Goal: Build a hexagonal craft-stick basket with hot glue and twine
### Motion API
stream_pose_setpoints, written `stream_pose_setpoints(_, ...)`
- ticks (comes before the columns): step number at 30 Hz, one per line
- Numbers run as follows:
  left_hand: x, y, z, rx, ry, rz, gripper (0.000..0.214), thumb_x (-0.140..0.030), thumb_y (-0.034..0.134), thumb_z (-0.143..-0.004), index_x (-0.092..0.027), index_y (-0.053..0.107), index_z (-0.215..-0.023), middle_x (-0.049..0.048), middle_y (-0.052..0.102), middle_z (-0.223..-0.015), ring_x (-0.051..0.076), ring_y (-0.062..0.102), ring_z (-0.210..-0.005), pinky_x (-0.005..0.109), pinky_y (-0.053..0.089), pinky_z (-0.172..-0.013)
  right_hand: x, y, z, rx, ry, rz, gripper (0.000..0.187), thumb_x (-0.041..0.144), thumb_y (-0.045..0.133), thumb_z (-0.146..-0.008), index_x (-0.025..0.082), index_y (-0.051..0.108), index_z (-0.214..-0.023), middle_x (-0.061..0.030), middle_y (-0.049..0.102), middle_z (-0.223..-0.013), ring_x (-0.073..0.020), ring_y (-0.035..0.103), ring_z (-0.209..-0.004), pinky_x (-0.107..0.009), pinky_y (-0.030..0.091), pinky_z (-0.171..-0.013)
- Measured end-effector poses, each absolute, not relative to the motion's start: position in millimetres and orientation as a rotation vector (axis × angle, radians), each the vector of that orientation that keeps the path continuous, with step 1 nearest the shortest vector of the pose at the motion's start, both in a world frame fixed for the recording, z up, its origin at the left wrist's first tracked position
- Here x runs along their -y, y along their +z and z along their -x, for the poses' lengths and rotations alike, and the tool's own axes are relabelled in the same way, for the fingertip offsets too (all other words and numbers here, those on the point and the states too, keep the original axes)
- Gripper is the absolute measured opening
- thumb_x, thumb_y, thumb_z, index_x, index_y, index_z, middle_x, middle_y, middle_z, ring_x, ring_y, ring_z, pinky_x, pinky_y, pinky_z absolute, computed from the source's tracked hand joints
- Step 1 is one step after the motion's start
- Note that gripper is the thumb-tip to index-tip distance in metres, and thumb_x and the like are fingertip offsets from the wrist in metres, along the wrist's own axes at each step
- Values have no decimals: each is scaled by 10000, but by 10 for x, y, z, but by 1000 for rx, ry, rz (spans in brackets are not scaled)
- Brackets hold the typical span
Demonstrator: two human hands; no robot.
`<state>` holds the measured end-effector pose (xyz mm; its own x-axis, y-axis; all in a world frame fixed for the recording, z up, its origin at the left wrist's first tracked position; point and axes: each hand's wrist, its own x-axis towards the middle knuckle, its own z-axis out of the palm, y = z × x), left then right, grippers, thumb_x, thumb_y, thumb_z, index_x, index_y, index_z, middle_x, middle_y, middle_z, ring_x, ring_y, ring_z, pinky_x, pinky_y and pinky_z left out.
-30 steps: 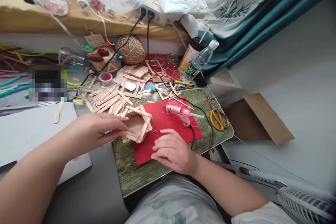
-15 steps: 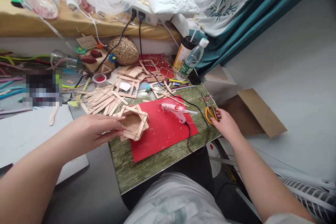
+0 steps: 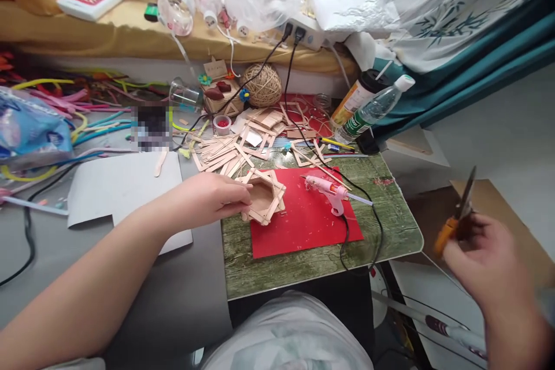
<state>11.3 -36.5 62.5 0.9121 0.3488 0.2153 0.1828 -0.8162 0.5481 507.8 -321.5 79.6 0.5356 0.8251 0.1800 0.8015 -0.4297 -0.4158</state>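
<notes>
My left hand [image 3: 217, 199] pinches the left side of a star-shaped box [image 3: 277, 203] built of stacked popsicle sticks, which rests on a red sheet [image 3: 303, 237]. Raised off the table at the right, my right hand [image 3: 488, 257] is closed on orange-handled scissors [image 3: 453, 225], their blades pointing up; motion blurs this hand a little. A pink glue gun [image 3: 327, 188] lies on the red sheet to the right of the box, with a clear glue stick poking from its back.
Behind the box lie loose popsicle sticks [image 3: 217, 153], a small cup of red bits [image 3: 222, 125] and a twine ball [image 3: 262, 85]. A water bottle [image 3: 373, 110] leans at the back right. The glue gun's black cord [image 3: 342, 248] loops over the table edge. A cardboard box [image 3: 498, 202] stands beyond.
My right hand has lifted the scissors off the table's right corner and carried them to the right. My left hand stays on the stick box. The view has turned left.
</notes>
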Motion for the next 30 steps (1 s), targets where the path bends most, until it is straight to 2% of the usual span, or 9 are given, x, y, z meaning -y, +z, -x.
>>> stream_pose_setpoints(2, 368, 625, -113, -388, 416, -2526, 198, -360, 596, -1040, -290, 781, -1052, 31, 801, -902, 159, 739, -772, 227, 522, -740, 3197, 968, -4744, 1347, 260, 2319, 464, 448, 714, -901, 383, 540, -1326, -183, 734, -1075, -349, 764, -944, -506, 603, -775)
stream_pose_setpoints(4, 372, 622, -110, -395, 411, -2529, 183, -342, 601, -1035, -287, 776, -1027, 23, 793, -882, 153, 727, -757, 223, 503, -727, 3079, 1102, -4363, 1575, 339, 2279, 499, 514, 764, -833, 389, 566, -1273, -136, 748, -1116, -365, 765, -925, -518, 631, -752)
stream_pose_setpoints(9, 385, 614, -106, -389, 397, -2553, 172, -316, 599, -1030, -281, 764, -996, 13, 780, -867, 146, 709, -747, 225, 477, -713, 2609, 1183, -3610, 2265, 605, 1999, 318, 379, 738, -891, 280, 633, -1173, -96, 755, -1112, -298, 764, -945, -405, 641, -777)
stream_pose_setpoints(18, 399, 606, -110, -417, 447, -2560, 165, -305, 607, -1018, -263, 744, -935, 17, 761, -807, 155, 695, -717, 247, 454, -677, 2204, 1039, -3385, 2448, 501, 1821, 330, 339, 762, -880, 236, 625, -1162, -103, 741, -1146, -313, 744, -1055, -437, 623, -876)
stream_pose_setpoints(30, 405, 641, -108, -354, 421, -2553, 131, -259, 627, -987, -265, 723, -897, 1, 758, -814, 146, 658, -687, 261, 406, -632, 2078, 1036, -3315, 2517, 569, 1858, 326, 360, 732, -906, 235, 603, -1179, -102, 728, -1170, -313, 730, -1096, -439, 619, -888)
